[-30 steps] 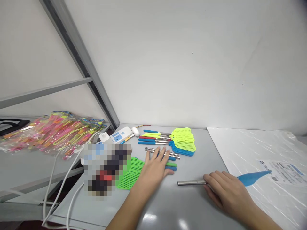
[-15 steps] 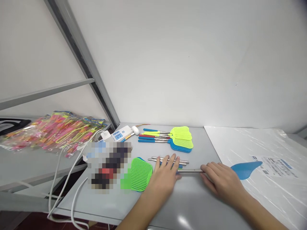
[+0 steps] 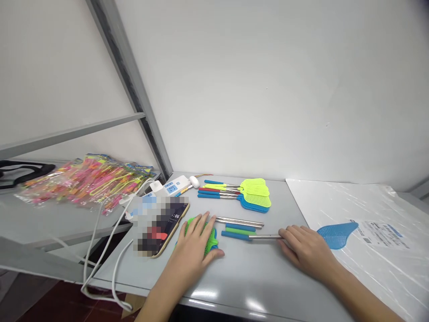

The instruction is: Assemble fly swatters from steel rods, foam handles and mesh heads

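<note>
My right hand (image 3: pixel 304 248) is closed round the metal rod of a blue fly swatter (image 3: pixel 264 237). Its blue handle points left, and its perforated blue head (image 3: pixel 337 235) sticks out past my knuckles over a white wrapped package. With fingers spread, my left hand (image 3: pixel 193 243) lies over green and blue swatter heads (image 3: pixel 212 245), covering most of them. Between the hands are metal rods (image 3: pixel 239 221), loose beside a blue grip (image 3: pixel 239 227) and a green grip (image 3: pixel 240 231). Behind them rests a row of complete swatters (image 3: pixel 253 197) with yellow and blue heads.
A partly blurred phone (image 3: pixel 174 223) lies left of my left hand, beside a white power strip (image 3: pixel 172 185) with trailing cables (image 3: pixel 100 241). Bagged colourful items (image 3: pixel 90 181) cover the left shelf. The white wrapped package (image 3: pixel 368 205) occupies the right side, against the wall.
My left hand has left the blue swatter's handle and moved left onto the green and blue heads. The grips it covered now show. My right hand keeps its hold on the swatter.
</note>
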`<state>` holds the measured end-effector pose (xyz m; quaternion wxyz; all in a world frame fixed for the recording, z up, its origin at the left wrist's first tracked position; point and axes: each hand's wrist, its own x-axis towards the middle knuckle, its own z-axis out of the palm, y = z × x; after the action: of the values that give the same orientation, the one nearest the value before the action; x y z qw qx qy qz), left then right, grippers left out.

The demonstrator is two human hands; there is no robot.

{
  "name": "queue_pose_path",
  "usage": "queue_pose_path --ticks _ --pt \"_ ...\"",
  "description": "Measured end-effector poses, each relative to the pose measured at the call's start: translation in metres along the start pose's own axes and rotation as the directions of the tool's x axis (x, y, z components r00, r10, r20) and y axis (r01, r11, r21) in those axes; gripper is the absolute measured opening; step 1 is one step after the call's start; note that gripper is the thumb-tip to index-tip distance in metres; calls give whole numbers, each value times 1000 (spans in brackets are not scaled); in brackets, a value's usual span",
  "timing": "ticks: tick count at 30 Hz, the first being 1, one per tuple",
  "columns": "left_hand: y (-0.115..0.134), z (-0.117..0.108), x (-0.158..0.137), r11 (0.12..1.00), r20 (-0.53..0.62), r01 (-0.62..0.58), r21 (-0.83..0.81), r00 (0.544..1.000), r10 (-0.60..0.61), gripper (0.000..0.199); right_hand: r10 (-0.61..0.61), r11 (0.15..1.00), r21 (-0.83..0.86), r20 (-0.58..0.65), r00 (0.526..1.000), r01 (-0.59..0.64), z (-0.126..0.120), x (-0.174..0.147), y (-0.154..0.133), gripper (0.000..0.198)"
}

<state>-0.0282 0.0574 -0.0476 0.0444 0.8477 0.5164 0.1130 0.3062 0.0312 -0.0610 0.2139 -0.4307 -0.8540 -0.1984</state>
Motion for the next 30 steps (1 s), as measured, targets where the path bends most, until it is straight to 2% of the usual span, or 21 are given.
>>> queue_pose_path --ticks 4,11,16,19,22,24,25,28,30 --pt "-11 -2 -14 1000 14 23 -4 1000 -23 74 -21 1000 -9 16 1000 22 2 0 -1 17" --pt "0 -4 -14 999 -124 47 28 991 -43 63 -61 997 -45 4 998 61 3 1 -1 21" --pt "6 -13 -8 1000 -173 24 11 985 -22 62 -133 978 -161 -5 991 131 -13 9 -5 18" --pt "30 -29 0 995 -197 -77 -67 978 62 59 -222 949 -224 30 975 223 -31 19 -15 14" --pt "72 -40 7 969 -226 -236 -74 950 214 54 -273 929 -239 70 959 282 -51 34 -31 18" --pt "98 -42 8 949 -175 -311 -57 939 298 35 -289 922 -244 80 954 299 -63 42 -41 22" --pt "107 -42 8 941 -136 -332 -60 937 322 32 -294 919 -248 88 952 307 -69 44 -44 24" --pt "114 -40 4 949 -59 -307 -65 951 304 34 -254 915 -305 73 964 264 -88 39 -43 25" --pt "104 -43 0 962 -50 -267 -55 963 264 31 -178 915 -371 -16 984 160 -103 29 -31 32"
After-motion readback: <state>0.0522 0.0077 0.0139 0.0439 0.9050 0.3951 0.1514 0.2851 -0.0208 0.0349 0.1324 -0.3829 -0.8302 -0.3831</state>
